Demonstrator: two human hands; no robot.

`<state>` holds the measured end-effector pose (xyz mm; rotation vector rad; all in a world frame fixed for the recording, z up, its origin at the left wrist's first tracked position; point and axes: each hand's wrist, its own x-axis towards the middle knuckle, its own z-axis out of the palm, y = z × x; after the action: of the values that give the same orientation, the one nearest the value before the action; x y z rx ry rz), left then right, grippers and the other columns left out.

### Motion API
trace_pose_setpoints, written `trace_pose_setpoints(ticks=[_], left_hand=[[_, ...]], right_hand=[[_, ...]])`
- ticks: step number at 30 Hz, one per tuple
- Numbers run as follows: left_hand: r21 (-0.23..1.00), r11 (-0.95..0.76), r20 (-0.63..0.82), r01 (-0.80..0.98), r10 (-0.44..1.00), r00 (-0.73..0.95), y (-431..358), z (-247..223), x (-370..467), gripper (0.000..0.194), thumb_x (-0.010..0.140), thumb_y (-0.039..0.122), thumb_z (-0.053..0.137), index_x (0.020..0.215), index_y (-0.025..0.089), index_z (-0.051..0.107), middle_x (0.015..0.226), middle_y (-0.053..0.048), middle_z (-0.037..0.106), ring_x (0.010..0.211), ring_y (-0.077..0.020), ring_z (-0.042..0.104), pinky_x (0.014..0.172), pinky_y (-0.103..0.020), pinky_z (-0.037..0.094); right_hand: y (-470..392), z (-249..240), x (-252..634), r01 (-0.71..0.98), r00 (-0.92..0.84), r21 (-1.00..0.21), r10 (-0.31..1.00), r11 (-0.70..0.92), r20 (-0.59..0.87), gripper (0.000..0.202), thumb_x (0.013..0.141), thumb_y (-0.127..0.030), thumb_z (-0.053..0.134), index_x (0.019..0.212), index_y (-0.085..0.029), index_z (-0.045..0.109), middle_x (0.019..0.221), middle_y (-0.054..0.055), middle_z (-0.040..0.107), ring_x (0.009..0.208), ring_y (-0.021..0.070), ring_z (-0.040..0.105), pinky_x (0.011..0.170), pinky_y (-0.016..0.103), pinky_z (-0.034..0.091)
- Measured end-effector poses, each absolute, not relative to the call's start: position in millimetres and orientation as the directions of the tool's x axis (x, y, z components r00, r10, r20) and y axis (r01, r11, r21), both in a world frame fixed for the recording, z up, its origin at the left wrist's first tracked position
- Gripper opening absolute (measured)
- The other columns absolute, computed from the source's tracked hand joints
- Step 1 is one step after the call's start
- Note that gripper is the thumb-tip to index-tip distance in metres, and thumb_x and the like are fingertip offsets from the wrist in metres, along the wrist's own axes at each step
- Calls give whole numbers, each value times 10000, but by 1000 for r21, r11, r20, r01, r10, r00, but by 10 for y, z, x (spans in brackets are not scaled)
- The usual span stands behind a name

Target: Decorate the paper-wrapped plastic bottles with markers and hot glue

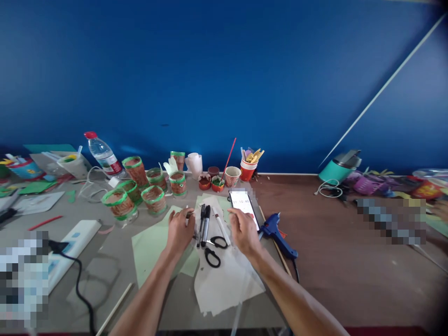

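My left hand (181,228) rests over the green paper (150,254), its fingers curled together; what they hold, if anything, is too small to name. Between my hands lie black markers (206,226), a white pen (221,227) and black-handled scissors (212,257), on or beside a torn white sheet (227,284). My right hand (243,229) is beside a lit phone (241,199), its fingers bent inward and their tips partly hidden, so its grip is unclear. Right of it lies a blue glue gun (280,235).
Several green-rimmed brown cups (119,204) stand at the back left near a water bottle (103,154). Paint cups (217,183) and a red cup of sticks (248,170) are at the back centre. A white power strip (75,247) lies left; a green container (336,170) stands right.
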<state>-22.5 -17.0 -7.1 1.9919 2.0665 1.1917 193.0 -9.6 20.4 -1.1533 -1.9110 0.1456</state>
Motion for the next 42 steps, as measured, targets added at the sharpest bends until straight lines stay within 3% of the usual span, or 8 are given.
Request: trace_pose_setpoints(ticks=[7,12,18,27,32,35,38,42], left_hand=[[554,-123,496,824,843,-207,-157,-45,-267,242,861,238,438,959,193,654,971,-96,725,935,-240,656,976,-451,440],[595,-112,428,796,882,-195,-148,-44,-280,278,861,260,412,907,228,685,925,-50,734,933,-226,671,1077,-506,349],[664,-65,366,745,897,-248,-165,20,-266,315,858,345,409,923,245,701,552,51,621,566,-154,608,1116,-507,320],[711,-79,418,699,847,-330,-216,102,-232,291,873,327,394,914,215,659,490,63,553,495,-155,560,1068,-493,393],[718,-132,471,683,816,-337,-230,38,-231,263,889,271,370,1028,211,585,578,37,571,594,-166,596,934,-461,490],[687,-188,576,702,730,-368,-233,10,-258,250,868,221,375,1058,207,537,887,-62,639,878,-202,634,924,-435,501],[656,-214,656,724,635,-407,-234,31,-287,298,848,215,428,1139,188,490,1187,-149,531,1187,-265,518,1018,-457,447],[677,-267,690,686,554,-465,-221,72,-290,432,876,261,484,1291,190,384,1291,-168,418,1196,-261,499,1001,-453,464]], right_hand=[[-105,292,2055,609,-112,-483,671,629,733,251,963,-221,392,1072,-163,610,678,31,680,614,185,612,681,333,460],[-101,293,2063,602,-90,-462,631,651,771,240,958,-200,400,1123,-163,570,664,17,643,622,182,583,691,337,444],[-98,303,2085,599,-101,-447,616,665,781,247,947,-186,418,1167,-165,530,658,-12,642,603,163,574,729,345,421],[-133,298,2082,614,-100,-454,635,645,766,264,937,-207,419,1174,-181,531,726,30,671,644,181,611,747,372,455],[-125,316,2079,605,-116,-436,616,666,779,269,925,-160,427,1179,-189,511,689,-5,650,592,157,593,728,351,452],[-137,317,2077,599,-129,-429,610,676,782,273,918,-144,437,1178,-193,504,675,-25,632,568,146,580,755,362,446],[-155,306,2074,587,-151,-423,607,690,780,275,916,-148,438,1181,-190,501,661,-34,623,559,144,577,774,374,443],[-158,284,2068,586,-157,-419,605,693,781,285,913,-150,447,1189,-191,509,678,-20,642,589,156,592,770,374,447]])
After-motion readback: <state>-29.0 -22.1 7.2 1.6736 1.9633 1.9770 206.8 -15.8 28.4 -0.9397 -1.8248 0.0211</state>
